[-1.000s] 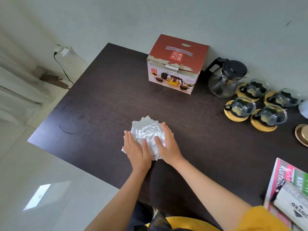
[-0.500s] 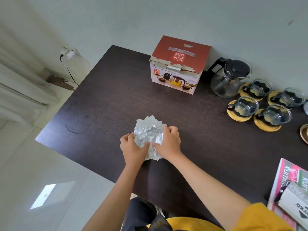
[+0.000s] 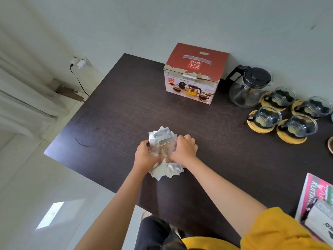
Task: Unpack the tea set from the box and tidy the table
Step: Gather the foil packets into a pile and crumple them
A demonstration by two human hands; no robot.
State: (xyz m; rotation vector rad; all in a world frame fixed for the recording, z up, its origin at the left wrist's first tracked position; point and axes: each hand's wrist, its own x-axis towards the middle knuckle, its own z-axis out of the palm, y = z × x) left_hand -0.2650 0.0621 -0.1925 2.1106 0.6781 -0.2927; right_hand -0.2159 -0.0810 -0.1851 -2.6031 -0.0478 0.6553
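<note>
A crumpled bundle of clear plastic wrapping (image 3: 162,138) lies on the dark wooden table (image 3: 115,109) near its front edge. My left hand (image 3: 146,156) grips its left side and my right hand (image 3: 183,150) grips its right side, fingers curled into the plastic. The red and white tea set box (image 3: 195,73) stands closed at the back of the table. To its right sit the glass teapot (image 3: 249,87) with black lid and several glass cups (image 3: 268,117) on round wooden coasters.
Magazines and a white packet (image 3: 317,201) lie at the table's right front corner. A brass-coloured dish (image 3: 330,147) shows at the right edge. A wall socket with a charger and cable (image 3: 79,64) sits left of the table, beside a curtain.
My hands went from lying flat on the plastic to curling round it, gathering it into a tighter bundle and lifting its middle. The box and tea set stayed put.
</note>
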